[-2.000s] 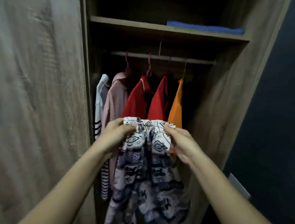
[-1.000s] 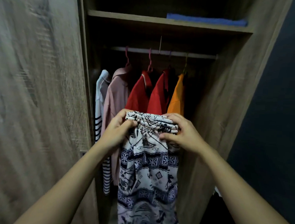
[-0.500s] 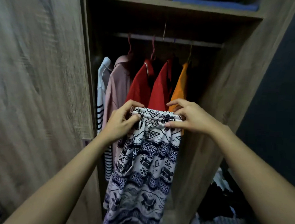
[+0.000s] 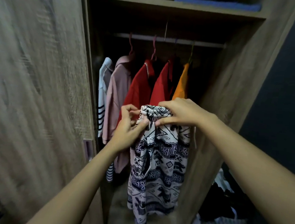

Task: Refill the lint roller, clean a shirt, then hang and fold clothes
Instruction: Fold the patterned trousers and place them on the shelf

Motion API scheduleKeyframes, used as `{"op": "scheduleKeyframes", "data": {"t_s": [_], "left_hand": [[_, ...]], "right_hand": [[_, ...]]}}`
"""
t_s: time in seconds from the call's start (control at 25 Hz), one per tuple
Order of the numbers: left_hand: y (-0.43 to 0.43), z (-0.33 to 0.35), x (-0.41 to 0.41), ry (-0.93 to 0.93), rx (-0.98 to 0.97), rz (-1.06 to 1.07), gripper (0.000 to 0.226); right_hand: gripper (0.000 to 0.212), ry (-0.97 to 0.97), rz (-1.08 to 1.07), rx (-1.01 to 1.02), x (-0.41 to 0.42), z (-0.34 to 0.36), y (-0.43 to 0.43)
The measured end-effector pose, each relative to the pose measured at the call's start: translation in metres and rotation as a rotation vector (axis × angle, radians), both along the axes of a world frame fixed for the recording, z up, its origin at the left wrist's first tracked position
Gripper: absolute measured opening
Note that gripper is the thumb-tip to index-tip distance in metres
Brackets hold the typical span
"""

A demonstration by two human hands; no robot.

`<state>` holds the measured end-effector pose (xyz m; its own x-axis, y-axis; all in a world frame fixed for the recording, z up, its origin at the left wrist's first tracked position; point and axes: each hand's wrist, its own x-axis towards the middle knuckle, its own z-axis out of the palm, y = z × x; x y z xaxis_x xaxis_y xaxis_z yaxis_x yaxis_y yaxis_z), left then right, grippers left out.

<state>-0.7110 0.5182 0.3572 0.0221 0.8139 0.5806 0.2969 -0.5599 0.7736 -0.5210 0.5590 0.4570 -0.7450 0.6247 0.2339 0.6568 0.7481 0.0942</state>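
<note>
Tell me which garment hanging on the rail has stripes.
The white top at the far left: dark bands cross its sleeve. The pink shirt, two red shirts and orange shirt are plain.

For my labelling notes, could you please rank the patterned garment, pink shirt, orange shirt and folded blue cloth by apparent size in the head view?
1. patterned garment, largest, though nearest the camera.
2. pink shirt.
3. folded blue cloth and orange shirt: both small slivers, too alike to rank.
</note>
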Motion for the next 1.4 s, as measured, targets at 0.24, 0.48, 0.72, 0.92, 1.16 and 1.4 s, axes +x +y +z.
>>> {"op": "scheduleKeyframes", "data": {"t_s": [0.24, 0.48, 0.72, 0.92, 1.16, 1.4], "left_hand": [[-0.007, -0.077, -0.010, 0.243, -0.270, -0.034, 0.043], [-0.014, -0.086, -0.009, -0.023, -0.307, -0.052, 0.048], [-0.007, -0.119, -0.021, 0.213, -0.498, -0.021, 0.071], [-0.018, -0.149, -0.051, 0.380, -0.528, 0.037, 0.017], [-0.028, -0.175, -0.066, 0.329, -0.511, 0.219, 0.044], [-0.030, -0.152, -0.064, 0.398, -0.381, 0.159, 0.055]], "right_hand": [[0.047, 0.001, -0.030, 0.139, -0.002, 0.031, 0.003], [0.028, 0.121, -0.006, -0.014, 0.009, 0.037, 0.012], [0.033, 0.237, 0.031, -0.097, 0.012, 0.027, 0.027], [0.034, 0.402, -0.048, -0.127, 0.025, 0.028, 0.038], [0.039, 0.560, -0.215, -0.137, 0.027, 0.016, 0.058], [0.047, 0.576, -0.444, -0.069, 0.025, 0.000, 0.069]]}}
